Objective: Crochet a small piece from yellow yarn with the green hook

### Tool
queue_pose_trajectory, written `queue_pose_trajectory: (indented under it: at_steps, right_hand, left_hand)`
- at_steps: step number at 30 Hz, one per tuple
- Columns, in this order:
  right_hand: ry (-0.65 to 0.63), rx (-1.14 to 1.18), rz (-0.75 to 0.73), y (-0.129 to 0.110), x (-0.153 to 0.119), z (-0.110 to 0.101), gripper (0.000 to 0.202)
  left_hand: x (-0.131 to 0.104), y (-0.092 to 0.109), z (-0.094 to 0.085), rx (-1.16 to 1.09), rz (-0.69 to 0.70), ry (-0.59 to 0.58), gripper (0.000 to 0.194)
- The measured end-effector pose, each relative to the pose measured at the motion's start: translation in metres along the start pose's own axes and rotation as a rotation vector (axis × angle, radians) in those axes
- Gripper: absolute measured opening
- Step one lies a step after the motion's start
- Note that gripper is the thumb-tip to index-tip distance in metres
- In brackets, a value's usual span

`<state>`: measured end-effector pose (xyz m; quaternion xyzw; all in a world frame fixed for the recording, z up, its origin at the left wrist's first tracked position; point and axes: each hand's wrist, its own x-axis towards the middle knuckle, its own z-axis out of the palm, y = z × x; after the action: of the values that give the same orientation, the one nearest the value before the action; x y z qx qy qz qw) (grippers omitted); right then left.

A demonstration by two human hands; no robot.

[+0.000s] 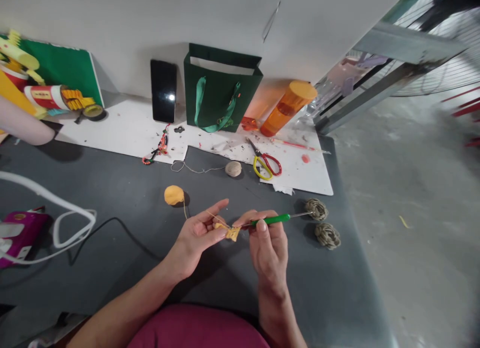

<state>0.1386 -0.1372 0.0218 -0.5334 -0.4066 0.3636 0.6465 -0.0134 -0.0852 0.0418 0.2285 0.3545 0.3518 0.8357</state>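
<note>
In the middle of the frame, the left hand (195, 236) pinches a little yellow knitted piece (231, 233). The right hand (267, 245) pinches a green hook (275, 219). The yellow ball (174, 195) sits just above, left.

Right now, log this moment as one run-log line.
left hand: pinching yellow crochet piece | right hand: holding green crochet hook at the piece | yellow yarn ball: on grey table, strand to the work

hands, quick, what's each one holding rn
Left hand: closed on the yellow crochet piece.
Right hand: closed on the green crochet hook.
</note>
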Motion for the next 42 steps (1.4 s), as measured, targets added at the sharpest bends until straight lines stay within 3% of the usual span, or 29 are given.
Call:
queue_pose_trajectory:
  at_steps: [10,14,21,42]
  right_hand:
    - [0.000,-0.048,-0.106,-0.0032,-0.0015,-0.0006,0.015]
    - [0.039,-0.034,-0.075,-0.0036,-0.0025,0.0011,0.018]
    - [-0.028,-0.025,-0.072,-0.0063,-0.0028,0.0007,0.019]
    - [-0.012,-0.038,-0.093,-0.0075,-0.0034,0.0017,0.018]
  left_hand:
    - [-0.0004,-0.0007,-0.0034,0.079,0.039,0.007,0.060]
    - [0.0005,-0.0019,-0.0042,0.081,0.033,-0.009,0.062]
    - [-0.0007,-0.0006,-0.0028,0.072,0.031,0.014,0.061]
    - [-0.0003,0.0002,-0.0028,0.079,0.022,0.007,0.060]
